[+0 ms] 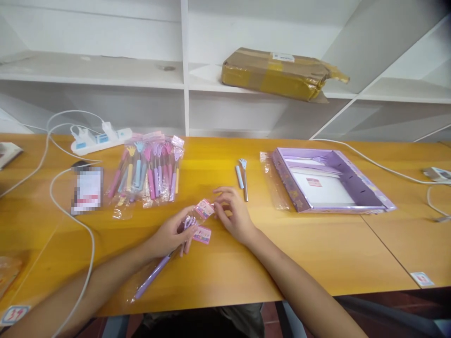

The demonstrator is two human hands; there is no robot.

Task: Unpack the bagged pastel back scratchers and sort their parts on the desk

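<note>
My left hand (176, 234) is closed around the head end of a purple back scratcher (153, 277) in a clear plastic sleeve. Its handle slants down to the left. Two pink printed cards show beside my left fingers: an upper card (204, 209) and a lower card (202, 234). With curled fingers, my right hand (234, 216) pinches at the right edge of the upper card. Beyond it lies an unwrapped blue back scratcher (244, 176) with a metal shaft, next to a separate blue handle (239, 177).
Several bagged back scratchers (155, 171) lie at the back left, near a power strip (102, 141) and a phone-like object (87, 190). A purple display box (303, 197) is at right, beside an empty plastic sleeve (276, 188). White cables (92, 244) cross the left side.
</note>
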